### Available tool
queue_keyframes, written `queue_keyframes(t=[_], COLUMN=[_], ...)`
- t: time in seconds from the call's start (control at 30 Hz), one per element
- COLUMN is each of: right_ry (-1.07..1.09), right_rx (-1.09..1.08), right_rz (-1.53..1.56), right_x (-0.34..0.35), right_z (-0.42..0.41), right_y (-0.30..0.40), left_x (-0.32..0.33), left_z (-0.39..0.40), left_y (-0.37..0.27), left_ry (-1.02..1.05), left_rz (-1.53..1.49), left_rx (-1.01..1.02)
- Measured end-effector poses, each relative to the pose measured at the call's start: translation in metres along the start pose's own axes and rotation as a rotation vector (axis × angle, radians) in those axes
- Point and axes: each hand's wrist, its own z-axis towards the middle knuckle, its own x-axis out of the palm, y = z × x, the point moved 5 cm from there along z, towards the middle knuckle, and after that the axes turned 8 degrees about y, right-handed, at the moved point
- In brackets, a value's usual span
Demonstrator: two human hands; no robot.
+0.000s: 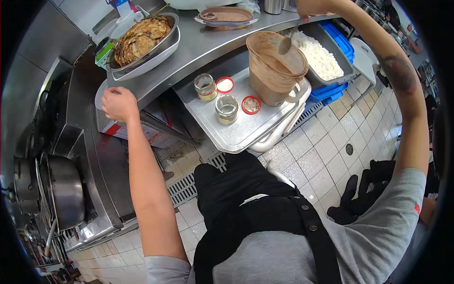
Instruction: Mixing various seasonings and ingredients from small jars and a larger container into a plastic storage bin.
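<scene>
At the top edge my right hand (pixel 312 10) is bent over the counter, gripping the thin handle of a metal spoon (pixel 284 46). The spoon's bowl hangs over the mouth of a brown-smeared plastic pitcher (pixel 271 71), which holds a brown mixture. My left hand (pixel 120 104) is curled beside the counter's left corner, next to a translucent plastic piece (pixel 100 94); whether it grips anything is hidden. On a metal tray (pixel 202 122) stand the pitcher and two open glass jars (pixel 205 87) with pale contents low inside. Two red-rimmed lids (pixel 224 85) lie near them.
A roasted, browned food (pixel 143 41) sits in a metal bowl on the steel counter (pixel 156 76). A lidded brown container (pixel 226 16) stands farther back. Right of the pitcher is a grey tub of white crumbly food (pixel 322 58). Large pots (pixel 65 191) stand left; someone's black shoe (pixel 350 188) is at right.
</scene>
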Motion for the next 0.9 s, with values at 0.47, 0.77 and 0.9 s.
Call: queue_keyframes(t=[0.47,0.77,0.9], right_ry=[-0.917,-0.292,-0.318], right_rx=[-0.632,-0.453,-0.215], right_rz=[0.058,0.126,0.069], right_x=[-0.007,0.025,0.019], right_z=[-0.026,-0.054,-0.048], right_y=[0.030,0.063,0.040], left_x=[0.005,0.003,0.001], left_z=[-0.004,-0.001,-0.003], left_y=[-0.014,-0.002,-0.008], left_ry=[0.003,-0.004,-0.028], left_rz=[-0.043,-0.029,-0.042], left_rx=[0.030,0.021,0.047])
